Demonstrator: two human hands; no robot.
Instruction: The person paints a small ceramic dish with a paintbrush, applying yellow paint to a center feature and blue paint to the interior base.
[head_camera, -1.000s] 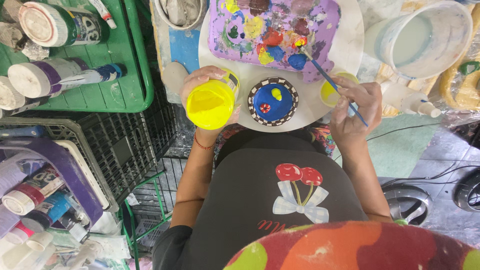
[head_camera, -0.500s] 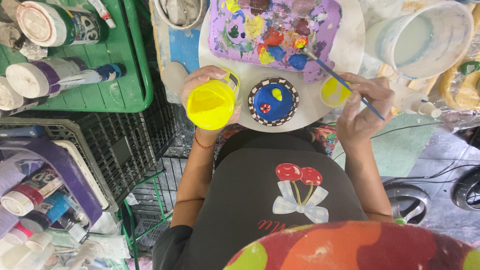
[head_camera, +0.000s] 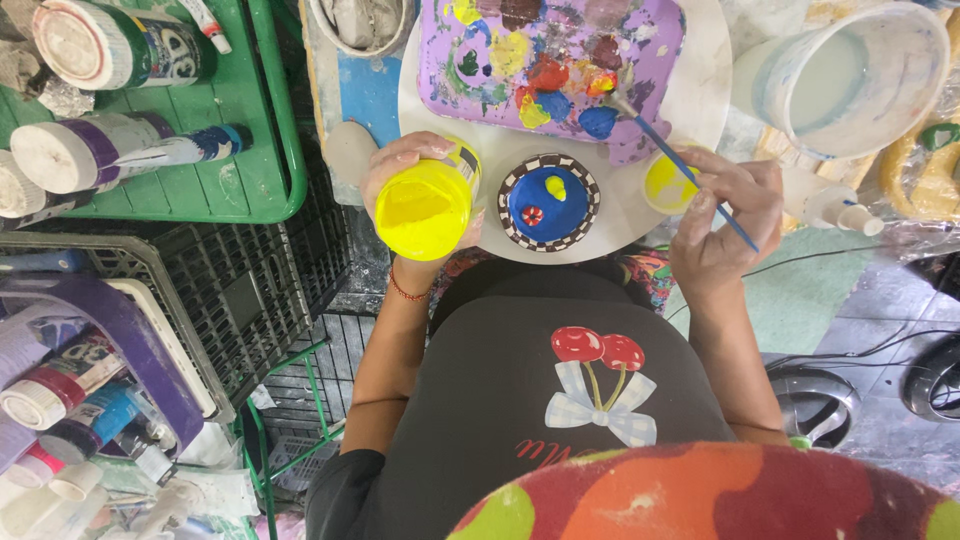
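Two hands are busy: our left hand (head_camera: 405, 165) is clamped around an open round jar of bright yellow paint (head_camera: 424, 208), tipped so its mouth faces up at us, and our right hand (head_camera: 722, 222) is pinched shut on a thin blue-handled paintbrush (head_camera: 680, 163) whose bristles reach to the messy purple palette tray (head_camera: 640, 60) smeared with red, blue and yellow blobs. We judge that we are loading colour onto the brush; laying it down would call for a steady, light stroke. Between our hands, on the white round board (head_camera: 705, 90), sits the small round painted piece (head_camera: 548, 200): a blue disc with a black-and-white checked rim, one yellow blob and one small red-and-white spot. A small yellow cap (head_camera: 667, 185) lies just beside the brush hand.
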